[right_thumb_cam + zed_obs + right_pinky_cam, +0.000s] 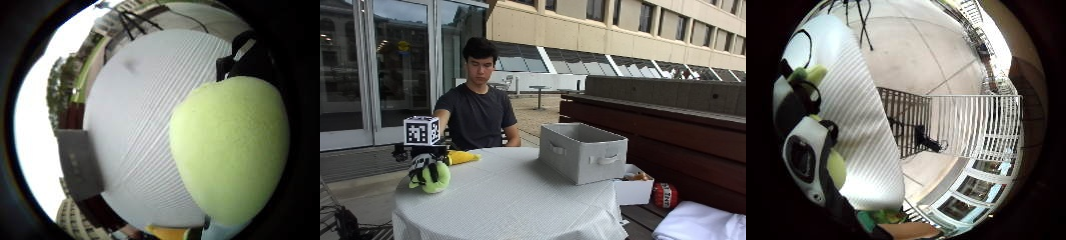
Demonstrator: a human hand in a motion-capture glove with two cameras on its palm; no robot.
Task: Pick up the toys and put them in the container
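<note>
A round table (pixel 513 200) under a white cloth carries a grey fabric container (pixel 581 151) at its far side. At the near edge, the gloved right hand (pixel 424 167) grips 1 lime-green toy (pixel 436 181); a yellow toy (pixel 462 157) lies just behind.

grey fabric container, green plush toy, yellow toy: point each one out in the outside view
grey fabric container (pixel 581 159): outside view, front wall.
light green plush toy (pixel 437 183): outside view, rounded lower end below the gloved hand.
yellow toy (pixel 462 157): outside view, middle of the part showing.
</note>
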